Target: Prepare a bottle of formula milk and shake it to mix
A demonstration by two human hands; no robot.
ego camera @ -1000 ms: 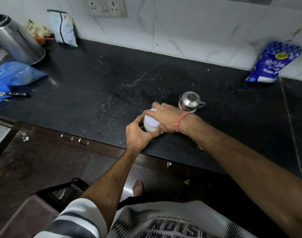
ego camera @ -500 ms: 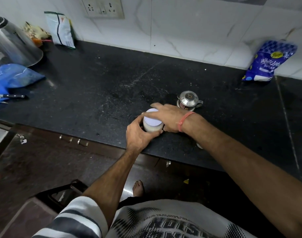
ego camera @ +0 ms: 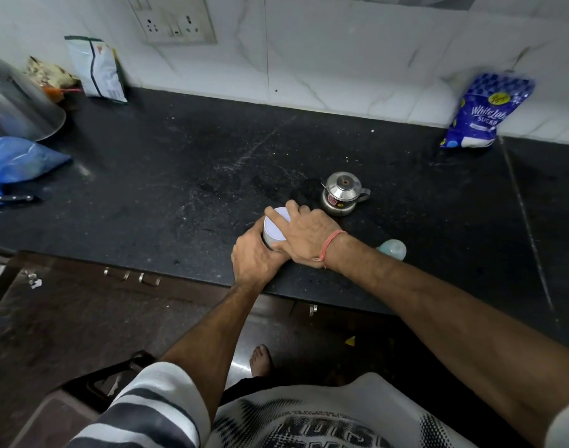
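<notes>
A small round tin with a pale lavender lid stands near the front edge of the black counter. My left hand wraps the tin's body from the near side. My right hand lies over the lid's right rim, fingers curled around it. Behind my right forearm a pale blue baby bottle part lies on the counter, mostly hidden. A small steel pot with a lid stands just beyond my right hand.
A blue sugar bag leans on the tiled wall at the right. At the left are a steel kettle, a blue plastic bag, a knife and a white pouch. Dark cabinet fronts are below the counter.
Both hands stay on the tin. My right hand has shifted a little over the lid's right side, and more of the lid shows. The camera view moved slightly.
</notes>
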